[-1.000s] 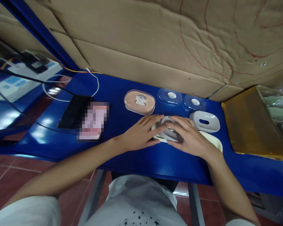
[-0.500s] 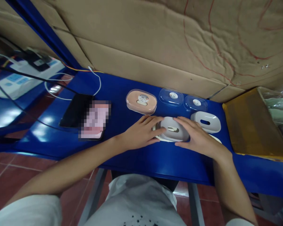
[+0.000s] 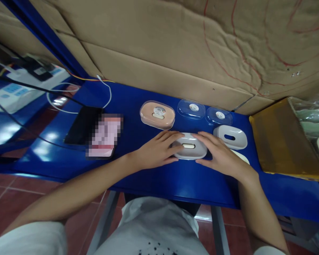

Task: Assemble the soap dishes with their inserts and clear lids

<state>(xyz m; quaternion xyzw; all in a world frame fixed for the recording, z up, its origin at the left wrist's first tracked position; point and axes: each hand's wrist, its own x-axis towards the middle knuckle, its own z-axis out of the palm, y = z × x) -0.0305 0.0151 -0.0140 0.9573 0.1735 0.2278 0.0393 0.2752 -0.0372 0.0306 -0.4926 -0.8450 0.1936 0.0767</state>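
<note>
A light grey oval dish (image 3: pixel 190 153) with a cream piece showing in its centre slot lies flat on the blue table (image 3: pixel 159 184). My left hand (image 3: pixel 159 150) grips its left end, the fingers along the rim. Around the right end, my right hand (image 3: pixel 218 154) has its fingers at the far edge and its thumb near the front. Just right of that hand stands another grey slotted dish (image 3: pixel 238 138), and a cream piece (image 3: pixel 241 156) is partly hidden behind the hand.
A pink dish under a clear lid (image 3: pixel 151 111) and two clear lids (image 3: pixel 187 109) (image 3: pixel 215 118) lie behind my hands. Phones (image 3: pixel 103 136) and cables are left, a carton (image 3: pixel 287 138) right, and a cardboard wall (image 3: pixel 154 60) rises behind.
The grey dish has shifted left and now sits level between my hands, its slot lined up with the cream piece. My hands have hardly moved.
</note>
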